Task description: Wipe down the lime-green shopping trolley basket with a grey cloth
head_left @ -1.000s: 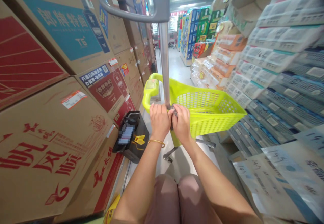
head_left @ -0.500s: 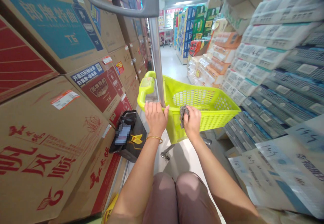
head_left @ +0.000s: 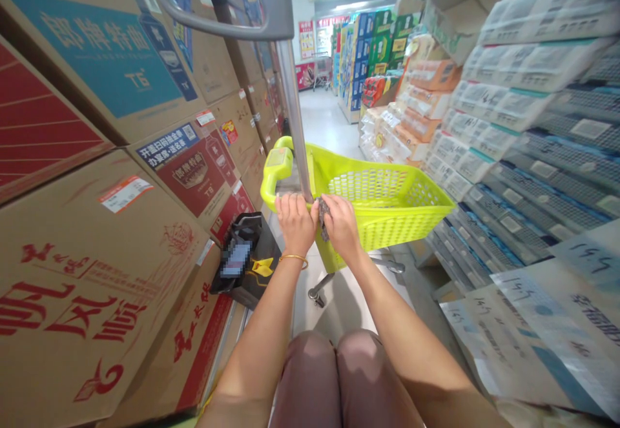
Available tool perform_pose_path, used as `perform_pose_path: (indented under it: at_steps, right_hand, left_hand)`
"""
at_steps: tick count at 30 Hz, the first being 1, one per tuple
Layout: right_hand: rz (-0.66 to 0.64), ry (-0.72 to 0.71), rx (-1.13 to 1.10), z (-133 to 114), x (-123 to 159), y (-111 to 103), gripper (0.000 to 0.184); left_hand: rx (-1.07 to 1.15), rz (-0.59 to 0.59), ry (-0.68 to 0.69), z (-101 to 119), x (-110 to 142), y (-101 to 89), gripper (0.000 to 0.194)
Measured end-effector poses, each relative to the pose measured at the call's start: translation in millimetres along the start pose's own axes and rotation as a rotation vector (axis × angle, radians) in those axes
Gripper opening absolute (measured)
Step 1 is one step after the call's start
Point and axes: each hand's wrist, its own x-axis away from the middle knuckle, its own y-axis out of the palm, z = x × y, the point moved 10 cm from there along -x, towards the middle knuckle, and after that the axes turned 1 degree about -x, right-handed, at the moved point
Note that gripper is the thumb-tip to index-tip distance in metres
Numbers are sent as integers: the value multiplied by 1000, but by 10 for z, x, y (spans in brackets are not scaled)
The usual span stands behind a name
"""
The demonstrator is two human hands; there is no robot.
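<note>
A lime-green plastic shopping basket (head_left: 402, 224) on a wheeled metal frame stands in front of my knees. Its near rim is gripped by my left hand (head_left: 296, 224), fingers curled over the edge close to the metal pole (head_left: 296, 112). My right hand (head_left: 343, 226) is closed on a crumpled dark grey cloth (head_left: 323, 218) and presses it against the same rim, right beside my left hand. The right fingertips are partly hidden behind the rim and cloth. Above, a grey handle (head_left: 223, 28) tops the pole.
Stacked cardboard cartons (head_left: 87, 273) wall the left side. A black bag (head_left: 249, 254) sits on the floor by them. Packs of paper tissue (head_left: 513, 157) are piled high on the right. A caster wheel (head_left: 316, 295) shows under the basket, and the aisle floor (head_left: 324, 108) runs ahead.
My right hand has slid left along the basket rim with the cloth, up to my left hand. My left hand keeps its hold. The basket and pole have shifted slightly left in view.
</note>
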Motion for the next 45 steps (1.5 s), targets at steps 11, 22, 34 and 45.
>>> perform_pose_path:
  at_steps: [11,22,34,45]
  right_hand:
    - [65,106,104,645,39,-49,36]
    - [-11,43,108,544,-170,206,36]
    - [66,12,204,1000,76,104,36]
    - [105,57,195,848,-33,205,34]
  left_hand:
    - [50,9,-42,-159,-152,154,42]
    - [97,-89,81,204,-90,703,39]
    - [57,-139,191,158,-211,889,38]
    - [59,-110,160,147,-176,935,34]
